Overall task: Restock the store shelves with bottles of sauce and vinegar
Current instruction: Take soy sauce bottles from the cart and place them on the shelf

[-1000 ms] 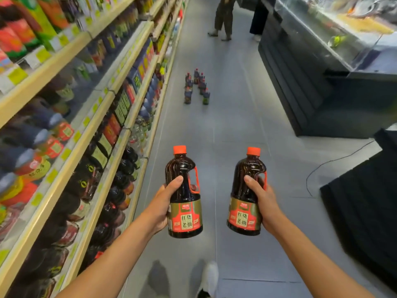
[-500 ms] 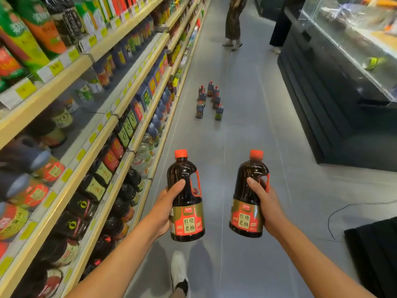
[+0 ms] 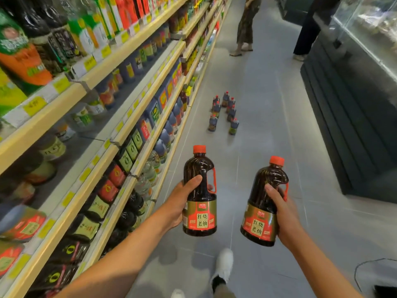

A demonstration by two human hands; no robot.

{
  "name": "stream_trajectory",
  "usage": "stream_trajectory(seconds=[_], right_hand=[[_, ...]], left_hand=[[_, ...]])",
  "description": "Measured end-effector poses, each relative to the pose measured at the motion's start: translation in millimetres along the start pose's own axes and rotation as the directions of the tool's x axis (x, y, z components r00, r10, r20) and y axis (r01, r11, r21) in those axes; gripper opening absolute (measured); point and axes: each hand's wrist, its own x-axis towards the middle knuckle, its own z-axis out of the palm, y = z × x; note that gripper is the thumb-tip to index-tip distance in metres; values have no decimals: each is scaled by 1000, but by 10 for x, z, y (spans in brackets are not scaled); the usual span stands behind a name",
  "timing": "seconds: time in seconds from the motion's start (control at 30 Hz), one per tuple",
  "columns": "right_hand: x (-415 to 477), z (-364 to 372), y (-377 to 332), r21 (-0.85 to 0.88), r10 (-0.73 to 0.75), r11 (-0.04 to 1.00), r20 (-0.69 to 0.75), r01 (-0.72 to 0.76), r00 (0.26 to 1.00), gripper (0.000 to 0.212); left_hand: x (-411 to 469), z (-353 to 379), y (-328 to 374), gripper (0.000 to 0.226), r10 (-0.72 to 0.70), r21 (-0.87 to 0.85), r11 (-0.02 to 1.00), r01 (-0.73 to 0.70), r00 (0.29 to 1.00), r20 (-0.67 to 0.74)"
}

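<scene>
**Mara:** Grey floor tiles [image 3: 268, 147] ran down the aisle, with stocked shelves [image 3: 133, 134] along the left side. Where were the sauce bottles?

**Ilan:** One in each hand, upright, over the floor and just out from the shelf edge. The left hand [image 3: 178, 208] had its thumb across the front of the left bottle [image 3: 199, 190], other fingers wrapped behind; a fingertip showed by the red handle. The right hand [image 3: 283, 214] curled round the right bottle [image 3: 263, 201] the same way.

**Mara:** Why by the body, not the handle?

**Ilan:** Probably so each label faced forward, ready to slide into a row.

**Mara:** And the cluster on the floor?

**Ilan:** More bottles [image 3: 224, 112] stood well ahead, likely stock waiting its turn. Two people [image 3: 247, 24] stood farther down. I judged nothing in hand was shelved yet
</scene>
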Motion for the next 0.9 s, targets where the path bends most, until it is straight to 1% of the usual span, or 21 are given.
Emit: stream_trajectory(seconds=[0.07,0.13,0.17,0.23,0.3,0.33,0.5,0.73,0.77,0.87,0.9], right_hand=[[333,-17,-92,-23,3,1000,24,-2,1000,50],[671,-26,-201,-47,5,999,65,-1,998,48],[841,-24,-268,-56,12,998,82,-8,997,49],[1162,8,-398,-83,26,996,106,-17,994,51],[1462,94,-520,-113,36,993,146,-19,989,53],[1603,151,-565,-130,43,991,165,-21,985,53],[2215,604,-701,-176,77,984,267,-30,961,46],[2728,1664,-701,-213,158,974,414,-73,896,57],[2773,1818,-684,-220,168,972,435,-77,885,57],[2891,2258,-638,-234,198,968,497,-88,845,54],[2932,2407,-631,-239,208,966,513,-94,833,54]], left_hand=[[280,40,114,59,9,-11,1000,-9,1000,11],[537,65,192,53,21,-27,999,-21,1000,-3],[649,78,232,54,22,-49,999,-23,999,-24],[839,89,330,65,33,-79,996,-39,996,-83],[985,77,425,78,54,-71,995,-63,991,-120],[1034,64,479,81,63,-62,995,-72,988,-138],[1172,-201,705,81,83,-109,987,-116,959,-271],[1111,-972,992,73,117,-123,976,-177,915,-386],[1087,-1089,1016,76,121,-123,975,-187,902,-414],[1022,-1390,1081,99,128,-131,967,-219,859,-496],[996,-1474,1098,103,126,-138,963,-232,839,-530]])
